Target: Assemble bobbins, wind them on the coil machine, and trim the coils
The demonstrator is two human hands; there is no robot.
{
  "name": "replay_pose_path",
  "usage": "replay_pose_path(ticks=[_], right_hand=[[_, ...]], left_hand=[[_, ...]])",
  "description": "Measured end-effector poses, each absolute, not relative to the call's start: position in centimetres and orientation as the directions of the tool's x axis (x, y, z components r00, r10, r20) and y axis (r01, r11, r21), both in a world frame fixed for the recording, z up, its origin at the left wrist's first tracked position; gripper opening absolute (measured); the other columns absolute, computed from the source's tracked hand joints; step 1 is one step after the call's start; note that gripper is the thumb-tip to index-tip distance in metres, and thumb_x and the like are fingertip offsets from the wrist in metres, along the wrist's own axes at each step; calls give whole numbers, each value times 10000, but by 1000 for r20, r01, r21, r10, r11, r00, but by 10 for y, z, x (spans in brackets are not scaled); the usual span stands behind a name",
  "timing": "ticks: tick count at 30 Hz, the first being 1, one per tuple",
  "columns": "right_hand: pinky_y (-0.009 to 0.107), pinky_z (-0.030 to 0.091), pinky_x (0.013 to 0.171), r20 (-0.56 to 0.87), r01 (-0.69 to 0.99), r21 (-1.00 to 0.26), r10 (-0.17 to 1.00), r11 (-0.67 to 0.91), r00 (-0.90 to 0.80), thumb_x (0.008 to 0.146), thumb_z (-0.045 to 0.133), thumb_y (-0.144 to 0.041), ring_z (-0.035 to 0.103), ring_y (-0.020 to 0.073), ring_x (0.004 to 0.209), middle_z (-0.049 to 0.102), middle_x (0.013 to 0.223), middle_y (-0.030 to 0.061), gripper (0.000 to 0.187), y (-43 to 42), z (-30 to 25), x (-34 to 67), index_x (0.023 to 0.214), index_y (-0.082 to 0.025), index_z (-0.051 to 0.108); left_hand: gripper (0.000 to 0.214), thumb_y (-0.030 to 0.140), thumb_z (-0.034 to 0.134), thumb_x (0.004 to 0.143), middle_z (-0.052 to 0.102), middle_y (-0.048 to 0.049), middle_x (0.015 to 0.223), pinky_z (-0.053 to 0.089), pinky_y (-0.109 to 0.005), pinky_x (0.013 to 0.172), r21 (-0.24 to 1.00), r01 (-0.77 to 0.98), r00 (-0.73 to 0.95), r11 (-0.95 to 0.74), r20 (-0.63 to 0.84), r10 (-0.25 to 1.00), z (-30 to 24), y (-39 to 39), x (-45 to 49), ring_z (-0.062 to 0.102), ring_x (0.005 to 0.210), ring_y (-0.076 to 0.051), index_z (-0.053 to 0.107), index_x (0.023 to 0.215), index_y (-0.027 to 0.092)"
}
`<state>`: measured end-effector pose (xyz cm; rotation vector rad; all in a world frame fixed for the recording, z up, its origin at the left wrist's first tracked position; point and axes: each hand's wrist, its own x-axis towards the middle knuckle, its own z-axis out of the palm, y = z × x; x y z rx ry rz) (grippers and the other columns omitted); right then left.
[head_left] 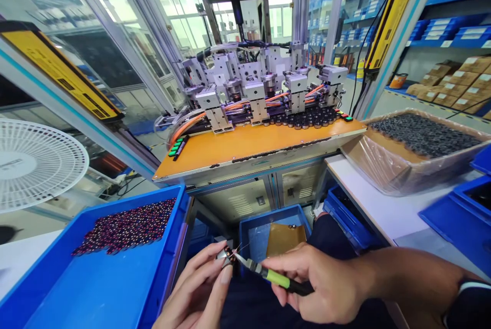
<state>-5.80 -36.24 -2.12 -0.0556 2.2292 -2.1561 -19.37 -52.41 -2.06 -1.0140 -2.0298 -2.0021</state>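
Observation:
My left hand (201, 288) pinches a small dark wound coil part (226, 256) between thumb and fingers, low in the middle of the view. My right hand (326, 285) grips a slim tool with a green and black handle (282, 280); its metal tip touches the part. Both hands hover over my lap, just in front of a small blue bin (251, 226) holding a brown sheet (286, 237).
A blue tray (95, 283) with several dark red coils sits at left. An orange-topped machine (249, 145) with a row of black parts stands ahead. At right are a plastic-lined box of black parts (418, 137), a white table and blue bins. A white fan (34, 162) is far left.

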Motion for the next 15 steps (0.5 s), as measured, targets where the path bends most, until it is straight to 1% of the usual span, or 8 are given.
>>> replay_pose_path(ticks=[2, 6, 11, 15], right_hand=[[190, 371, 602, 8, -10, -1000, -54, 28, -998, 629, 516, -30, 457, 57, 635, 519, 762, -36, 242, -362, -19, -57, 834, -153, 549], [189, 372, 631, 38, -36, -997, 21, 70, -999, 594, 492, -7, 457, 64, 668, 500, 761, -40, 243, -360, -17, -56, 778, -163, 513], [193, 364, 616, -28, 30, -999, -64, -30, -998, 622, 509, -36, 445, 54, 626, 513, 747, -42, 225, -358, -20, -55, 813, -155, 530], [199, 362, 640, -27, 29, -997, -32, -74, -999, 635, 520, -40, 454, 62, 658, 523, 760, -36, 212, -357, -23, -56, 815, -149, 540]], left_hand=[[81, 162, 771, 762, 790, -63, 989, 642, -260, 735, 856, 508, -774, -98, 504, 383, -22, -524, -195, 758, 877, -212, 783, 820, 218], [77, 186, 780, 760, 794, -77, 987, 642, -281, 759, 865, 493, -766, -92, 482, 426, -22, -523, -198, 759, 901, -230, 791, 828, 220], [74, 175, 759, 776, 794, -67, 988, 631, -263, 776, 859, 505, -752, -80, 484, 447, -22, -525, -198, 753, 926, -221, 785, 821, 227], [134, 132, 737, 789, 789, -49, 1011, 628, -258, 794, 859, 500, -739, -106, 488, 464, -24, -525, -198, 749, 938, -202, 776, 860, 238]])
